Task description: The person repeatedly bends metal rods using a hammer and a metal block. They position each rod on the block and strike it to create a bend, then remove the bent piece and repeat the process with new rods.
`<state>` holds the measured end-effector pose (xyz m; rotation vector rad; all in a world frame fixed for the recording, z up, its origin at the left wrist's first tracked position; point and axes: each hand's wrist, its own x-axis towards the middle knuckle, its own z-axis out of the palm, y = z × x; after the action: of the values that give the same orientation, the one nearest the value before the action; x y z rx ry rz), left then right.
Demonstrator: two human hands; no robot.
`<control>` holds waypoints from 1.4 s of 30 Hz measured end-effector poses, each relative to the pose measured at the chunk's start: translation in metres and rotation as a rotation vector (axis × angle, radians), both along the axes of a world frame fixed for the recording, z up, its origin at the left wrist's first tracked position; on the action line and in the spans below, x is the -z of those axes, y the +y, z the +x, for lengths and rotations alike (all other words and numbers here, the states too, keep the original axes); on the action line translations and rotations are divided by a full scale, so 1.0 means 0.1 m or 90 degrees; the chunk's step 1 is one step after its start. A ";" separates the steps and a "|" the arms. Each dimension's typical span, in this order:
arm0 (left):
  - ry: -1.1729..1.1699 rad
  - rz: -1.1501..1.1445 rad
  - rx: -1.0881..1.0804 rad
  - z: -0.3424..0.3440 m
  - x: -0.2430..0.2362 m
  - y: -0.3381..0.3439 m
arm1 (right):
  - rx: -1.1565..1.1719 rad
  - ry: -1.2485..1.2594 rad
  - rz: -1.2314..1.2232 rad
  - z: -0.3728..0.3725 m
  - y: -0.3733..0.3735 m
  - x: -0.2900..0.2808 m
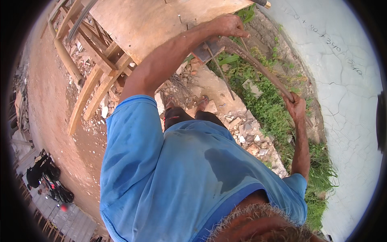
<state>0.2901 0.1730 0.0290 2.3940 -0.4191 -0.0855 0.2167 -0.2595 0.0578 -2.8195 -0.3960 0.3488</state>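
Note:
My right hand [296, 107] is wrapped round the lower part of a long rusty steel bending bar [268, 74]. The bar's thick head reaches up to the edge of a plywood worktop [133, 24]. My left hand [231, 26] is closed above that head, its fingers pressed on a thin metal rod [249, 54] that slants down from them; the grip itself is partly hidden. A second thin metal rod [221, 72] hangs out past the worktop's near edge, close to the bar's head. Several nails [179, 18] stand upright in the worktop.
Wooden beams [94, 86] and a bamboo pole [64, 56] lean at the left. Broken rubble [242, 131] covers ground near my feet. Green weeds [268, 103] grow along a pale cracked wall [342, 92] on the right. A motorcycle [50, 177] stands far left.

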 end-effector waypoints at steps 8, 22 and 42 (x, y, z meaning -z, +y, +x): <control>-0.054 0.040 0.049 0.03 0.02 0.02 | -0.204 -0.279 -0.073 0.62 0.14 -0.13; -0.019 0.063 0.040 0.02 -0.02 0.01 | -0.247 -0.300 -0.104 0.95 0.30 -0.01; -0.083 0.068 0.040 0.32 0.44 -0.07 | -0.196 -0.345 -0.125 0.60 0.09 0.16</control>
<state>0.3220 0.1664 -0.0145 2.5005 -0.5633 0.0201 0.2768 -0.2509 0.0423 -3.0113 -0.9588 -0.3539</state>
